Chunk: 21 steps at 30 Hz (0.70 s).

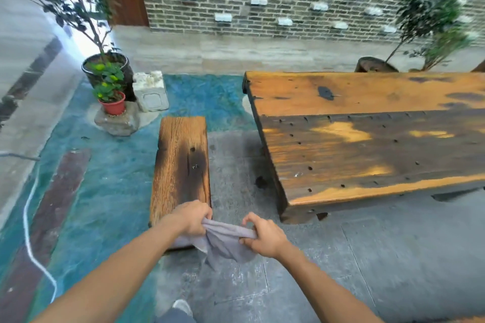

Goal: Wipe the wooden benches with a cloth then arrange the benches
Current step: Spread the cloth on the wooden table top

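Note:
A narrow wooden bench (181, 162) with dark scorch marks stands lengthwise in front of me on the floor. Over its near end I hold a grey cloth (225, 242) stretched between both hands. My left hand (193, 216) grips the cloth's left end just above the bench's near right corner. My right hand (265, 236) pinches the other end, off to the right of the bench over the grey floor. The cloth sags and hangs down between the hands.
A large low wooden table (367, 134) stands to the right. Potted plants (111, 97), a rock and a white stone block (151, 92) sit beyond the bench at the left. A white cable (29, 231) runs along the floor at left. A brick wall lies behind.

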Available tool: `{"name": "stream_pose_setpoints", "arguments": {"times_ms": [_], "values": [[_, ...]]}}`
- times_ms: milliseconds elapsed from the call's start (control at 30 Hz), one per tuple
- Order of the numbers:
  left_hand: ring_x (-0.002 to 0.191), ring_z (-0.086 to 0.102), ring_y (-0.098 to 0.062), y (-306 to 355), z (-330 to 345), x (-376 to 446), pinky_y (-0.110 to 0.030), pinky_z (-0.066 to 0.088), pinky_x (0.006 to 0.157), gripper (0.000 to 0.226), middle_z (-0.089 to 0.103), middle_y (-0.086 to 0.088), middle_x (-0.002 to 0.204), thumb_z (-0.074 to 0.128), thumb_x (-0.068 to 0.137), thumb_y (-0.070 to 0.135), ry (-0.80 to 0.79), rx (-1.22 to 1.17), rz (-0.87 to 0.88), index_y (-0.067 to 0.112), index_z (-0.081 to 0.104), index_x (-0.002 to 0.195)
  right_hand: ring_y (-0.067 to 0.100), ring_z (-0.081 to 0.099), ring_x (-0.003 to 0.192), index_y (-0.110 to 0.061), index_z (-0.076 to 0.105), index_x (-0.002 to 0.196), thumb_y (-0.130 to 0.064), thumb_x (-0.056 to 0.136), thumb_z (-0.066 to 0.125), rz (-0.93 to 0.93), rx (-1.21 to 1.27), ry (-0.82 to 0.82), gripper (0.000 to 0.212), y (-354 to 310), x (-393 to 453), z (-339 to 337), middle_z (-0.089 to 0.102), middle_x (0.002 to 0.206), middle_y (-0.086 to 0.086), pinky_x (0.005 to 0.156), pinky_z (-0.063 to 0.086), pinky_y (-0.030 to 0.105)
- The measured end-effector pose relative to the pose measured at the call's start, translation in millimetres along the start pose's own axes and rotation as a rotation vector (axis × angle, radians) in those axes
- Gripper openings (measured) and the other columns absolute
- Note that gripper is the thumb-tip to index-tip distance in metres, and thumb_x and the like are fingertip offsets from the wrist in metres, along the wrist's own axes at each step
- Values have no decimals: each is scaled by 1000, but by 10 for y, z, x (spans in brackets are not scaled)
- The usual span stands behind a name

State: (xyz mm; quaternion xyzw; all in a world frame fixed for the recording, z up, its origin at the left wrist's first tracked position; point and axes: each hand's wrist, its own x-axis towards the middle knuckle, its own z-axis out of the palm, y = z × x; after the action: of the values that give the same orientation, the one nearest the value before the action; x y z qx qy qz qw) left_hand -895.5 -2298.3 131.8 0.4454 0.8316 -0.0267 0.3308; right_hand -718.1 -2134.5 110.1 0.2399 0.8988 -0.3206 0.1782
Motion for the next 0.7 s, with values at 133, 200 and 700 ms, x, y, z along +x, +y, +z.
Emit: {"name": "stream_pose_setpoints", "arguments": {"times_ms": [133, 200, 700], "values": [[81, 60, -22, 18, -557, 301, -28, 43, 64, 18, 59, 5, 80, 69, 75, 28, 1, 103, 49, 24, 52, 72, 15, 56, 74, -28, 61, 82, -43, 81, 78, 39, 73, 79, 23, 39, 109, -327, 60, 76, -5, 63, 42, 32], [87, 66, -24, 22, -799, 444, -31, 48, 67, 18, 66, 0, 89, 73, 73, 33, 15, 188, 81, 25, 58, 79, 13, 55, 68, -24, 62, 81, -38, 79, 80, 81, 170, 149, 23, 91, 156, -463, 60, 73, -5, 59, 42, 29], [65, 59, -18, 376, -2299, 1772, -23, 42, 52, 14, 62, 3, 61, 76, 68, 17, 44, 338, 156, 19, 63, 65, 9, 43, 56, -19, 65, 79, -12, 79, 84, 253, 707, 281, 21, 719, 768, -1154, 47, 63, -8, 57, 36, 25]]}}
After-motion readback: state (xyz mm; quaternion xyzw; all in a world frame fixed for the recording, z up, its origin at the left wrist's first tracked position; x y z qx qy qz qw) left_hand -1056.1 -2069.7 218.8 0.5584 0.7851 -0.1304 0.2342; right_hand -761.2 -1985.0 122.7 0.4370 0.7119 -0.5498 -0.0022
